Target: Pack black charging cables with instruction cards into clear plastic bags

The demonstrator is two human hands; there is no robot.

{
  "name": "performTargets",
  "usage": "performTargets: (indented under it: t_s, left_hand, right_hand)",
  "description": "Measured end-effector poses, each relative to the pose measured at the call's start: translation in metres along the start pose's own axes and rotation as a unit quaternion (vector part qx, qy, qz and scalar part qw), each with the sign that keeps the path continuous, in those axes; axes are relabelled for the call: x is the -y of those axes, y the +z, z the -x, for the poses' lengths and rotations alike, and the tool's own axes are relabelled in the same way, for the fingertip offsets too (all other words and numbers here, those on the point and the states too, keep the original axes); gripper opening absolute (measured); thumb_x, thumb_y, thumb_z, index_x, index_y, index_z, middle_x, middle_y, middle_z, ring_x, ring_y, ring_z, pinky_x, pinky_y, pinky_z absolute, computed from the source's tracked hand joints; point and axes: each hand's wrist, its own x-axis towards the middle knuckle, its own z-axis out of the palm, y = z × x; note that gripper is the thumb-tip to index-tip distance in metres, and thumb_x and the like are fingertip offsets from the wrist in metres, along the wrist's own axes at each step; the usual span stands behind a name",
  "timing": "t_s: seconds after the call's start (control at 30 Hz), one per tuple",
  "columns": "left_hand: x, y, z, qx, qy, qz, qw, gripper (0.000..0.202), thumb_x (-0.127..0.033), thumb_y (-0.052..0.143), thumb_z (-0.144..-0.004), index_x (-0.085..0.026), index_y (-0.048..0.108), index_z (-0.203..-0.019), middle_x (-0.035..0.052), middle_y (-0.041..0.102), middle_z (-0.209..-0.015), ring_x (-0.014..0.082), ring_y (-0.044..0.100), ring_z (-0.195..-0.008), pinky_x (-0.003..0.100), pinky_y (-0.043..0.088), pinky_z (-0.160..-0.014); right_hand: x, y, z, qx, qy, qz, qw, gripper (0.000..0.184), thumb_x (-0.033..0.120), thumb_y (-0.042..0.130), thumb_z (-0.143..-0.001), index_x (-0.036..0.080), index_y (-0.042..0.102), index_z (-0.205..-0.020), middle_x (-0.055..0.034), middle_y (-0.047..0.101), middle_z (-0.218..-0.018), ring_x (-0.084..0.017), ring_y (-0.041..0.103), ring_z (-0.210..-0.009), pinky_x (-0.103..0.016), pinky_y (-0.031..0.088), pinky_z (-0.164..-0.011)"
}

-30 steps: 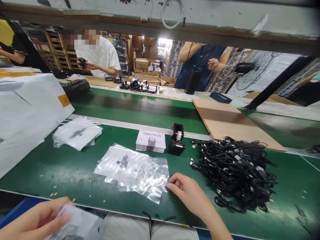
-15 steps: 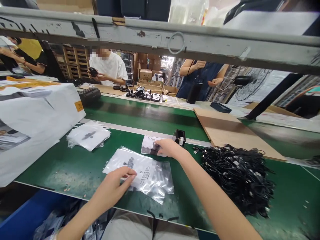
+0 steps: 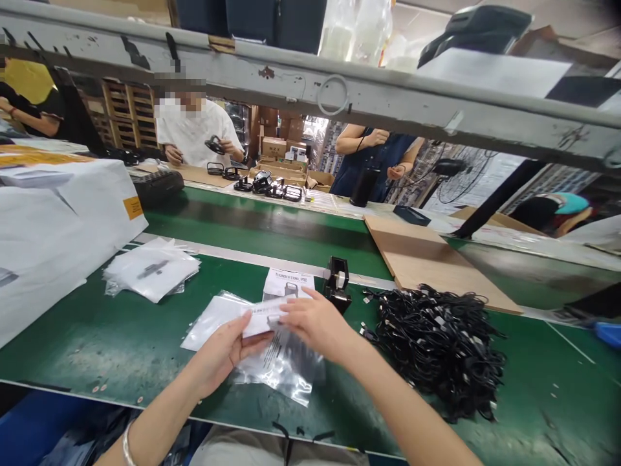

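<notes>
My left hand and my right hand meet over the green bench, both pinching a white printed card above a pile of clear plastic bags. The left fingers grip the card's left end and a bag under it. My right fingers hold its right end. Just behind lies a stack of white cards marked with a product name. A black tape dispenser stands right of that stack. A heap of black cables lies to the right of my right hand.
More bagged items lie at the left near a large white box. A cardboard sheet lies beyond the cables. Across the conveyor belt, other people handle black devices. A grey steel beam crosses overhead.
My right hand took a card off the stack and brought it back toward me. My left hand rose off the bags and met it, gripping the card's other end.
</notes>
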Motion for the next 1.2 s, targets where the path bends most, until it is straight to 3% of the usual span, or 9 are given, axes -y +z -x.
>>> performTargets:
  t_s: [0.07, 0.13, 0.17, 0.23, 0.33, 0.5, 0.6, 0.83, 1.2]
  left_hand:
    - [-0.003, 0.006, 0.002, 0.015, 0.01, -0.014, 1.0, 0.034, -0.032, 0.056, -0.079, -0.015, 0.057, -0.108, 0.0106, 0.064, -0.109, 0.0225, 0.059, -0.099, 0.035, 0.047, -0.086]
    - [-0.004, 0.014, 0.004, 0.039, 0.006, -0.058, 0.998, 0.032, -0.034, 0.054, -0.08, -0.016, 0.058, -0.106, 0.009, 0.067, -0.101, 0.0219, 0.061, -0.095, 0.034, 0.049, -0.08]
    - [-0.003, 0.019, 0.005, 0.052, 0.004, -0.089, 0.995, 0.034, -0.037, 0.051, -0.081, -0.016, 0.058, -0.106, 0.0089, 0.068, -0.097, 0.0216, 0.062, -0.091, 0.033, 0.05, -0.077]
    - [0.001, 0.028, 0.004, 0.049, 0.032, -0.199, 0.978, 0.038, -0.044, 0.042, -0.084, -0.016, 0.057, -0.105, 0.0078, 0.068, -0.089, 0.0193, 0.063, -0.081, 0.03, 0.05, -0.069]
    - [0.015, 0.04, 0.0, -0.006, 0.103, -0.377, 0.92, 0.038, -0.048, 0.038, -0.083, -0.017, 0.058, -0.095, 0.0023, 0.063, -0.07, 0.0158, 0.059, -0.065, 0.026, 0.045, -0.058]
    - [0.046, 0.059, -0.009, -0.053, 0.145, -0.543, 0.825, 0.018, -0.037, 0.068, -0.062, -0.021, 0.06, -0.066, -0.0001, 0.056, -0.071, 0.0195, 0.053, -0.069, 0.029, 0.036, -0.062]
    - [0.055, 0.066, -0.012, -0.061, 0.153, -0.605, 0.779, 0.01, -0.027, 0.065, -0.065, -0.021, 0.06, -0.06, 0.0003, 0.056, -0.07, 0.0205, 0.053, -0.071, 0.029, 0.033, -0.063]
    - [0.053, 0.067, -0.01, -0.037, 0.174, -0.658, 0.732, 0.021, -0.025, 0.047, -0.079, -0.022, 0.062, -0.064, 0.0002, 0.057, -0.072, 0.0158, 0.055, -0.063, 0.026, 0.035, -0.059]
    - [0.058, 0.066, -0.003, -0.034, 0.186, -0.673, 0.715, 0.03, -0.028, 0.036, -0.086, -0.02, 0.054, -0.062, 0.0004, 0.052, -0.07, 0.0149, 0.053, -0.061, 0.025, 0.038, -0.057]
  right_hand:
    - [0.009, 0.012, 0.023, -0.124, 0.071, -0.064, 0.988, 0.036, 0.03, 0.058, -0.077, 0.026, 0.056, -0.112, -0.0057, 0.049, -0.128, -0.023, 0.043, -0.116, -0.039, 0.028, -0.099]
    - [0.008, 0.019, 0.044, -0.204, 0.202, -0.196, 0.938, 0.05, 0.036, 0.059, -0.074, 0.021, 0.048, -0.12, -0.0117, 0.046, -0.127, -0.024, 0.051, -0.106, -0.038, 0.042, -0.086]
    - [0.005, 0.021, 0.054, -0.197, 0.259, -0.278, 0.904, 0.048, 0.038, 0.059, -0.073, 0.018, 0.05, -0.116, -0.0124, 0.054, -0.116, -0.023, 0.057, -0.093, -0.034, 0.047, -0.074]
    - [-0.005, 0.023, 0.073, -0.155, 0.319, -0.42, 0.836, 0.033, 0.042, 0.06, -0.071, 0.015, 0.059, -0.09, -0.0054, 0.063, -0.08, -0.016, 0.059, -0.063, -0.025, 0.045, -0.053]
    - [-0.017, 0.023, 0.105, -0.192, 0.372, -0.489, 0.765, 0.032, 0.046, 0.066, -0.064, 0.016, 0.054, -0.065, 0.0022, 0.055, -0.054, -0.011, 0.053, -0.048, -0.02, 0.039, -0.045]
    - [-0.017, 0.033, 0.154, -0.27, 0.442, -0.501, 0.694, 0.034, 0.046, 0.07, -0.058, 0.017, 0.053, -0.063, 0.002, 0.059, -0.055, -0.012, 0.055, -0.048, -0.02, 0.04, -0.046]
    - [-0.011, 0.041, 0.17, -0.287, 0.454, -0.509, 0.672, 0.035, 0.046, 0.071, -0.057, 0.018, 0.051, -0.061, 0.0031, 0.058, -0.051, -0.012, 0.055, -0.046, -0.02, 0.039, -0.045]
    - [-0.002, 0.048, 0.175, -0.331, 0.449, -0.522, 0.645, 0.035, 0.046, 0.071, -0.058, 0.018, 0.05, -0.062, 0.0021, 0.06, -0.054, -0.012, 0.056, -0.048, -0.02, 0.042, -0.046]
    - [0.006, 0.063, 0.162, -0.357, 0.457, -0.508, 0.637, 0.037, 0.05, 0.069, -0.06, 0.018, 0.05, -0.064, 0.0009, 0.063, -0.059, -0.013, 0.058, -0.051, -0.021, 0.047, -0.051]
